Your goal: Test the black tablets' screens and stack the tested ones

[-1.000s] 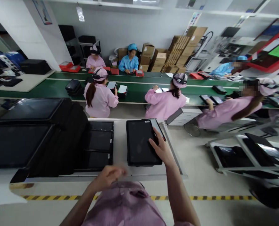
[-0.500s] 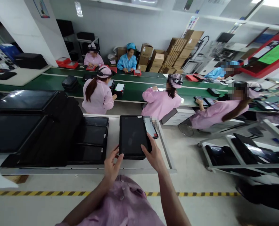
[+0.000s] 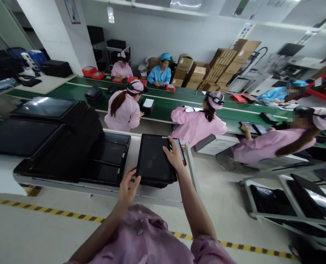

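A black tablet (image 3: 153, 157) lies face up on top of a short pile at the right end of a light-coloured cart. My right hand (image 3: 176, 156) grips its right edge, with the thumb on the screen and the fingers reaching toward the far right corner. Against the pile's near left side rests my left hand (image 3: 128, 187), its fingers apart and the thumb raised. Partly behind my right hand, a device with a pale screen (image 3: 183, 152) sits beside the pile. To the left lie several black tablets (image 3: 108, 154) in rows.
Large black screens (image 3: 22, 137) are stacked at the cart's left. Beyond runs a green workbench (image 3: 163, 97) with several co-workers in pink and blue. A rack cart (image 3: 282, 183) holding black panels stands at right. Yellow-black tape (image 3: 55, 212) crosses the floor.
My right hand has slid farther along the tablet's right edge toward its far corner. My left hand stays by the pile's left side. The camera view has turned slightly left and tilted.
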Tool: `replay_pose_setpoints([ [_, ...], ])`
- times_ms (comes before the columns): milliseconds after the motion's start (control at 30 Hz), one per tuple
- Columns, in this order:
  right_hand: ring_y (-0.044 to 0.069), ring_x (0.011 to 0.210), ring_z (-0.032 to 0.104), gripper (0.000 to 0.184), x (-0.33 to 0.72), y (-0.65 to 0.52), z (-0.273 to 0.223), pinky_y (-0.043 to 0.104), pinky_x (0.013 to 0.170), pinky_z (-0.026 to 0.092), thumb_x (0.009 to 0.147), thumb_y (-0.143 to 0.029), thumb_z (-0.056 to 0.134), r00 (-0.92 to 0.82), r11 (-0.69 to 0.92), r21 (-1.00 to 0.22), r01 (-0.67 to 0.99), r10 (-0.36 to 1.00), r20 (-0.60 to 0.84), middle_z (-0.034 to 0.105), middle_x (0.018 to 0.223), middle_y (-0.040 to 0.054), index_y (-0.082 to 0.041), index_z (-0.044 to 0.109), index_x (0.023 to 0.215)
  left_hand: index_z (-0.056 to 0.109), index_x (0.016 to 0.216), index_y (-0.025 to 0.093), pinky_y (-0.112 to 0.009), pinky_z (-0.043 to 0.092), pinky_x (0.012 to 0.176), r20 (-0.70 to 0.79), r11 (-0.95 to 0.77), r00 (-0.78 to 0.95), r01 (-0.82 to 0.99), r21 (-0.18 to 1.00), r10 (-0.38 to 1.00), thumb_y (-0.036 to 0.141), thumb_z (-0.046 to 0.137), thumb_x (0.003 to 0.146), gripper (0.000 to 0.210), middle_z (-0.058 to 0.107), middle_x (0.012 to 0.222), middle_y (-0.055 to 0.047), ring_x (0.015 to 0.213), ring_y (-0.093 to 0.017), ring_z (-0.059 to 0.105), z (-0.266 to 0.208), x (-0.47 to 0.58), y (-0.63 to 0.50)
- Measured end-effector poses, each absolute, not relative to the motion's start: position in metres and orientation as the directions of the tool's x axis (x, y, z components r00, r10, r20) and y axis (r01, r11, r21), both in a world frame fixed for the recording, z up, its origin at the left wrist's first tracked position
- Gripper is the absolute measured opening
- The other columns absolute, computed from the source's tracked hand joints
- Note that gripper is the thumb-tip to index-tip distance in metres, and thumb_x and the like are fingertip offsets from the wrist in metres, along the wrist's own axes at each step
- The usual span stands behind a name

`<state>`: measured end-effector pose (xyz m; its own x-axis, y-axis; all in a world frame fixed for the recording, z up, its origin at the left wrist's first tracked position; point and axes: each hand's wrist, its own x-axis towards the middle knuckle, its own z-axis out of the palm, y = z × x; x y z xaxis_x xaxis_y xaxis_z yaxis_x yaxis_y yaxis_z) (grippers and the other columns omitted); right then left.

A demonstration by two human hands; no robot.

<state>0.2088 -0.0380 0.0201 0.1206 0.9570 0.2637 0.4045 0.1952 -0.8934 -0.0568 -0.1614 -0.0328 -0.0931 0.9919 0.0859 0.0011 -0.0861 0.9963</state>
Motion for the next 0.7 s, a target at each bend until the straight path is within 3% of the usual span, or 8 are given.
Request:
replay_pose_setpoints([
  [133, 0.028, 0.162, 0.041, 0.070, 0.209, -0.038, 0.019, 0.053, 0.133, 0.038, 0.102, -0.051, 0.059, 0.109, 0.205, -0.877, 0.435, 0.955, 0.277, 0.040, 0.176, 0.0119, -0.025, 0.043, 0.165, 0.081, 0.123, 0.021, -0.034, 0.062, 0.096, 0.120, -0.120, -0.078, 0.004, 0.993, 0.990, 0.056, 0.075, 0.096, 0.045, 0.068, 0.150, -0.016, 0.123, -0.027, 0.073, -0.032, -0.060, -0.159],
  [400, 0.027, 0.162, 0.040, 0.069, 0.208, -0.046, 0.014, 0.054, 0.137, 0.032, 0.106, -0.055, 0.054, 0.087, 0.232, -0.854, 0.465, 0.948, 0.305, 0.043, 0.174, 0.0107, -0.028, 0.038, 0.168, 0.082, 0.121, 0.020, -0.036, 0.062, 0.100, 0.109, -0.109, -0.022, 0.001, 0.994, 0.994, 0.056, 0.079, 0.093, 0.045, 0.066, 0.153, -0.018, 0.126, -0.030, 0.073, -0.032, -0.066, -0.158],
  [567, 0.027, 0.158, 0.048, 0.075, 0.210, -0.063, 0.014, 0.050, 0.132, 0.041, 0.105, -0.060, 0.056, 0.126, 0.152, -0.941, 0.302, 0.972, 0.197, 0.044, 0.174, 0.0099, -0.030, 0.034, 0.171, 0.073, 0.144, 0.021, -0.043, 0.057, 0.114, 0.028, -0.025, 0.015, -0.193, 0.981, 0.999, 0.066, 0.078, 0.090, 0.070, 0.070, 0.151, -0.018, 0.136, -0.033, 0.069, -0.034, -0.064, -0.143],
  [700, 0.029, 0.160, 0.047, 0.070, 0.208, -0.116, 0.008, 0.052, 0.134, 0.038, 0.107, -0.063, 0.054, 0.148, 0.104, -0.937, 0.333, 0.976, 0.161, 0.050, 0.171, 0.0088, -0.031, 0.041, 0.168, 0.073, 0.144, 0.019, -0.049, 0.056, 0.116, -0.122, 0.133, 0.060, -0.235, 0.963, 0.991, 0.082, 0.068, 0.088, 0.084, 0.074, 0.146, -0.016, 0.140, -0.036, 0.067, -0.026, -0.060, -0.114],
])
